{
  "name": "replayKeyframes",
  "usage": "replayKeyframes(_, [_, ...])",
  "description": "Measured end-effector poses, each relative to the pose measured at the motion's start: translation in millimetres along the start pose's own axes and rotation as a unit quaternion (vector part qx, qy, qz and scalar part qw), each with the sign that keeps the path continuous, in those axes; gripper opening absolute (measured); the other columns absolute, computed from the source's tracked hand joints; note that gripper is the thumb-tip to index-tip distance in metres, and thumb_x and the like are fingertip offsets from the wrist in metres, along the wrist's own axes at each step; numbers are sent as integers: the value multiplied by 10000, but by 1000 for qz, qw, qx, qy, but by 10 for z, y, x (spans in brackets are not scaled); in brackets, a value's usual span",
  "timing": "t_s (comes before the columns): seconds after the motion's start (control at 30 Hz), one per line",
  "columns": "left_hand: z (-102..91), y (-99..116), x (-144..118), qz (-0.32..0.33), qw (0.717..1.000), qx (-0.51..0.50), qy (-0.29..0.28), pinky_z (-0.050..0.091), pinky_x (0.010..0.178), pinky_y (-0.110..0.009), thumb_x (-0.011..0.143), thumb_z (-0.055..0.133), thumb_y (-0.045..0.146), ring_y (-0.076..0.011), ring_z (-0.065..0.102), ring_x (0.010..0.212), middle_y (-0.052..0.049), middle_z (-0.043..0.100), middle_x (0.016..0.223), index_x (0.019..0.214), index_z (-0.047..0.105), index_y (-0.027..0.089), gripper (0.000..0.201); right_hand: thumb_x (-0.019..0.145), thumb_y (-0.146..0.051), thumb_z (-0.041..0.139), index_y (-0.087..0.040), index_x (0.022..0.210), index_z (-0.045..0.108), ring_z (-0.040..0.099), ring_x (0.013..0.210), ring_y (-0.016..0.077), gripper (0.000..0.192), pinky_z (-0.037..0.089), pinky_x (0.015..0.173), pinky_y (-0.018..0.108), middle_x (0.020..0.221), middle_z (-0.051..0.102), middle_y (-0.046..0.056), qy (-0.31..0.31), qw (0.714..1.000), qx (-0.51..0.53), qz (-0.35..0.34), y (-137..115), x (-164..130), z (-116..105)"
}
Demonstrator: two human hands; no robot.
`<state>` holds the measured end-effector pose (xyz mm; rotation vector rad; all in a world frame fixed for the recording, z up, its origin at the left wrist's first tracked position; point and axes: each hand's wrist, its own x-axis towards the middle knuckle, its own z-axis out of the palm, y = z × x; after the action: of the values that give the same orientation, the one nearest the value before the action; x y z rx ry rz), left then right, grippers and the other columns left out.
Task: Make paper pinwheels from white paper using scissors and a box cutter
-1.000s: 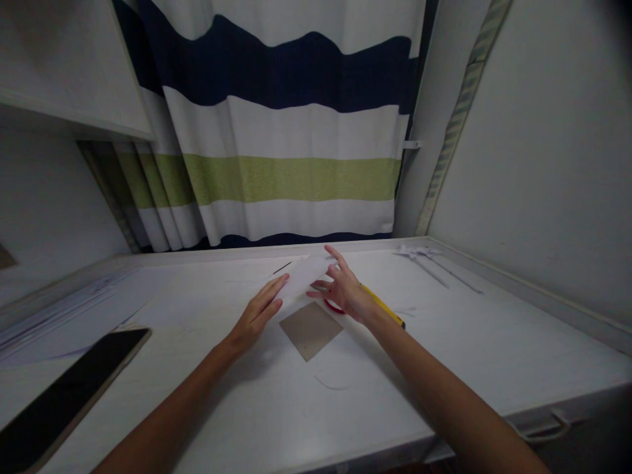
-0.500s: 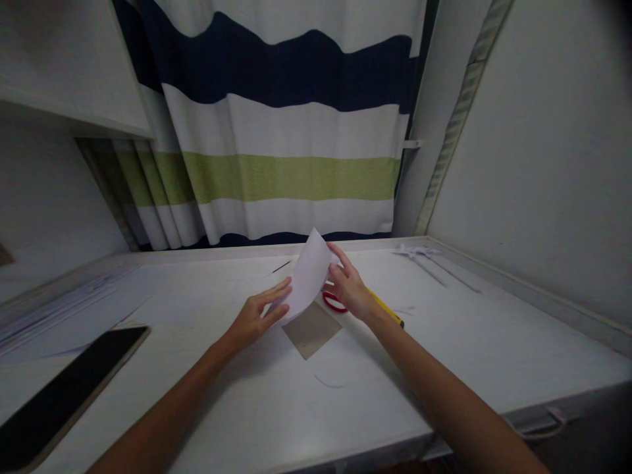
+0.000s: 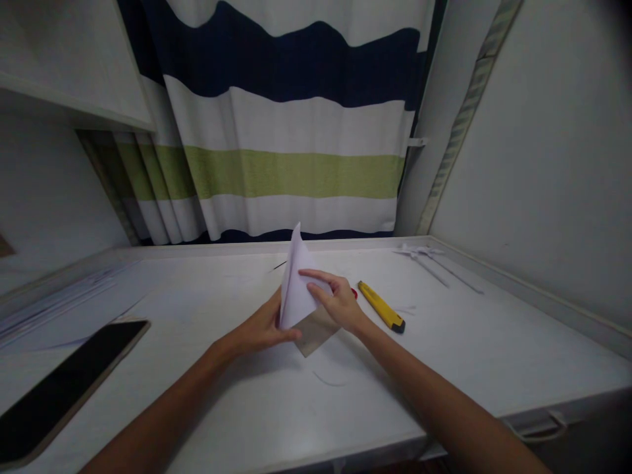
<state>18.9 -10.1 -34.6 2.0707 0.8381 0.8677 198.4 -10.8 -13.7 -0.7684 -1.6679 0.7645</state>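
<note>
1. We hold one white paper sheet point(image 3: 296, 289) upright between both hands, just above the middle of the white bench point(image 3: 444, 368). Its pointed top corner stands up toward the striped curtain point(image 3: 296, 145).
2. Our left hand point(image 3: 261, 329) grips the lower edge, the thumb pressed along the near face, fingers closed on the paper behind it.
3. Our right hand point(image 3: 336, 303) pinches the right side, its fingers point(image 3: 316, 280) laid flat across the sheet and closed narrow on it.
4. Right under the paper lies one brown cardboard square point(image 3: 316, 336), flat on the bench and partly hidden by our hands.
5. Just right of our right hand lies one yellow utility knife point(image 3: 381, 306); whether its blade is out we cannot tell. A bit of one red object point(image 3: 354, 293) peeks from behind the hand, too hidden to name.
6. One dark phone point(image 3: 64, 388) lies at the near left edge, well apart. A few thin paper strips point(image 3: 424, 257) lie at the far right corner, and one curled sliver point(image 3: 328, 380) lies near the front; more pale sheets sit at the far left, too blurred to count.
7. What could go wrong, in our judgement: the sheet is thin and held only at its edges, so an uneven squeeze could crease it in the wrong place or tear it.
8. Our right wrist is close to the knife; a careless sweep could knock it or, if the blade is out, nick us.
</note>
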Motion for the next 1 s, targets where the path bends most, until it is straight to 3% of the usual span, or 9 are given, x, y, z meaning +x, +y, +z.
replayKeyframes(0.1, [-19, 48, -20, -83, 991, -104, 20, 469, 743, -350, 610, 560, 546, -287, 541, 942, -145, 597, 1004, 1092, 495, 120, 646, 743, -238, 470, -221, 1036, 580, 499, 1016, 159, 314, 337, 913, 330, 1071, 578, 5, -29, 999, 34, 10, -37, -16, 28])
replayKeyframes(0.27, [-144, 43, 19, -141, 930, -295, 169, 502, 641, -311, 644, 443, 634, -250, 595, 823, -107, 640, 889, 1082, 481, 153, 651, 732, -261, 480, -228, 1039, 579, 520, 965, 162, 324, 402, 830, 321, 1051, 584, -5, 11, 996, 69, 60, 0, 18, -79])
replayKeyframes(0.4, [-303, 124, 69, -184, 874, -360, 271, 509, 596, -285, 718, 531, 376, -203, 619, 686, -64, 658, 767, 1022, 509, 151, 379, 689, -249, 511, -203, 1009, 599, 562, 760, 128, 336, 443, 650, 249, 960, 613, 15, 43, 989, 109, 96, 58, 68, -161])
replayKeyframes(0.57, [-513, 183, 75, -165, 834, -416, 324, 509, 566, -260, 752, 479, 178, -155, 608, 553, -45, 647, 640, 859, 565, 110, 154, 639, -214, 529, -129, 969, 605, 515, 529, 85, 349, 413, 505, 218, 735, 629, 29, 65, 975, 139, 159, 197, 137, -258])
replayKeyframes(0.67, [-566, 172, 60, -167, 844, -396, 321, 499, 509, -236, 734, 502, 154, -150, 600, 516, -54, 645, 617, 814, 579, 97, 124, 626, -190, 559, -131, 1003, 573, 509, 504, 76, 382, 412, 496, 207, 660, 608, 8, 31, 974, 141, 174, 251, 146, -325])
replayKeyframes(0.83, [-541, 177, 29, -195, 882, -346, 255, 492, 483, -249, 697, 566, 197, -170, 598, 504, -71, 645, 604, 812, 592, 91, 158, 641, -230, 614, -215, 1231, 327, 546, 526, 98, 656, 444, 492, 222, 699, 614, 2, 8, 955, 171, 241, 156, 128, -398])
replayKeyframes(1.0, [-499, 169, 6, -216, 916, -289, 175, 471, 471, -234, 668, 607, 277, -165, 594, 531, -76, 651, 631, 781, 615, 95, 214, 665, -339, 602, -111, 891, 563, 577, 598, 128, 324, 468, 520, 230, 777, 635, 84, -65, 936, 172, 301, 100, 132, -439])
